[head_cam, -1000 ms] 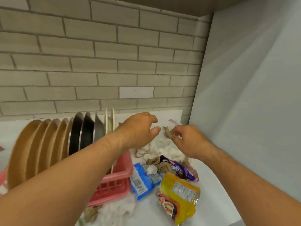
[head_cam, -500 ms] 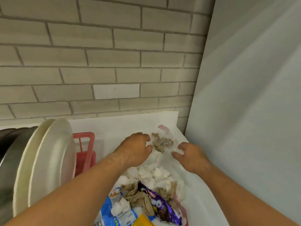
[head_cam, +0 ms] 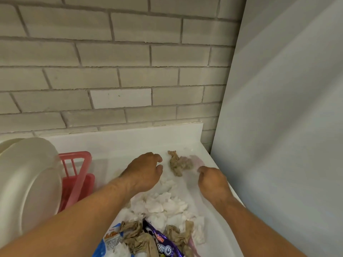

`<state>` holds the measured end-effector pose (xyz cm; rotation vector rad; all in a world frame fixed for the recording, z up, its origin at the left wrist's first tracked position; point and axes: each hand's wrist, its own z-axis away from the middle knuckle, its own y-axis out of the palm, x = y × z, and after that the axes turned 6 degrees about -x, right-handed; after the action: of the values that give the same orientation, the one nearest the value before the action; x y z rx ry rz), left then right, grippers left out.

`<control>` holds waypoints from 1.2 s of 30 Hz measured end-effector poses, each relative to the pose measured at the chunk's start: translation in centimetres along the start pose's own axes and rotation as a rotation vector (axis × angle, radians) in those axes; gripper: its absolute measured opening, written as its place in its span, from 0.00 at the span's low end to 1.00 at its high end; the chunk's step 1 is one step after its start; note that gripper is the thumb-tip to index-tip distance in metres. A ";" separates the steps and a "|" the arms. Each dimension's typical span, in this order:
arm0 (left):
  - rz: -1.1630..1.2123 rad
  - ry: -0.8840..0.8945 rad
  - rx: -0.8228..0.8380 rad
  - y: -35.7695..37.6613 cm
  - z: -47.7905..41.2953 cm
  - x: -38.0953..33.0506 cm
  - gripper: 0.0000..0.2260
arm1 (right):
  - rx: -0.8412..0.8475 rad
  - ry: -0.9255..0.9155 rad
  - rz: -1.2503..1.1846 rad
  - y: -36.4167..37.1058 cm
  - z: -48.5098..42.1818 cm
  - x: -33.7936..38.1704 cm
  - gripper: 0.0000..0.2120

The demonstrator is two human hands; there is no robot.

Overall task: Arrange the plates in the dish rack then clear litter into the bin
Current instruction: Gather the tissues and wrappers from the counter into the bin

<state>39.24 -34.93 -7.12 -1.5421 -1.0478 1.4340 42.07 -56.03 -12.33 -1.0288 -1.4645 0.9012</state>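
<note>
Hovering palm down over the white tissues (head_cam: 163,203), the left hand (head_cam: 143,173) has its fingers half curled, with a gap to the thumb and nothing in them. The right hand (head_cam: 213,182) is curled too, its fingertips at the edge of a thin pinkish film (head_cam: 196,161); whether it pinches the film I cannot tell. Between the hands, just ahead of the fingers, a brown paper wad (head_cam: 178,165) lies on the worktop (head_cam: 120,145), touching the film. Behind the hands, toward the person, the tissues spread into more brown wads (head_cam: 137,236), a purple wrapper (head_cam: 163,245) and a blue wrapper (head_cam: 111,242). Left of the left hand, pale plates (head_cam: 31,182) stand on edge in a pink rack (head_cam: 78,175). A grey panel (head_cam: 287,127) rises right of the right hand.
</note>
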 end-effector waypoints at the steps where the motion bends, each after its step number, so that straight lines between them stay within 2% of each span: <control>1: -0.002 0.006 -0.001 0.2 -0.2 -0.2 0.17 | -0.057 0.028 -0.022 -0.4 -0.2 -0.5 0.15; 4: -0.010 0.025 -0.004 0.8 -0.7 -0.7 0.17 | -0.205 0.135 -0.156 -2.0 -0.7 -2.0 0.12; 6: -0.016 0.040 -0.013 1.3 -1.2 -0.9 0.17 | -0.227 0.186 -0.246 -2.9 -0.9 -2.9 0.14; 9: -0.013 0.055 0.002 2.1 -2.2 -1.5 0.18 | -0.146 0.197 -0.249 -3.4 -1.0 -3.7 0.21; 11: -0.017 0.097 0.027 3.1 -3.3 -1.9 0.18 | -0.075 0.187 -0.192 -2.7 -0.9 -4.0 0.17; 14: -0.007 0.157 0.097 4.7 -5.1 -2.5 0.22 | 0.029 0.075 -0.080 -0.8 0.1 -3.8 0.03; 15: -0.021 0.164 0.124 5.2 -5.6 -2.7 0.24 | 0.053 0.068 -0.085 -0.4 0.6 -3.8 0.04; 18: -0.127 0.162 0.194 6.5 -7.1 -3.4 0.28 | 0.057 0.085 -0.130 0.5 1.4 -4.4 0.18; 20: -0.195 0.139 0.230 7.4 -8.2 -3.6 0.28 | 0.061 0.056 -0.010 1.3 1.6 -4.8 0.28; 22: -0.219 0.112 0.280 8.4 -9.4 -3.6 0.27 | 0.033 -0.006 0.137 2.3 2.0 -4.9 0.24; 24: -0.218 0.114 0.339 9.6 -10.0 -3.2 0.27 | 0.057 0.044 0.140 3.0 2.5 -5.2 0.22; 25: -0.213 0.126 0.334 10.2 -9.9 -3.1 0.27 | 0.097 0.064 0.129 3.3 2.7 -5.5 0.25; 27: -0.184 0.163 0.196 11.2 -9.4 -2.8 0.24 | 0.099 0.054 0.112 3.9 2.5 -6.1 0.27; 29: -0.164 0.181 0.069 11.5 -8.9 -3.0 0.20 | 0.029 0.038 0.085 4.0 2.6 -6.1 0.23; 32: -0.248 0.200 0.098 11.0 -8.4 -3.5 0.18 | -0.159 -0.031 -0.056 4.7 2.8 -6.3 0.18; 34: -0.245 0.207 0.142 10.5 -8.2 -3.8 0.18 | -0.142 0.008 -0.120 4.2 3.4 -5.8 0.13; 36: -0.114 0.189 0.122 9.8 -8.0 -4.1 0.18 | -0.113 -0.026 -0.173 3.2 3.8 -5.4 0.09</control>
<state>47.72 -42.31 -14.16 -1.4743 -0.9036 1.2264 38.94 -60.03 -17.69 -0.9581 -1.6141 0.7171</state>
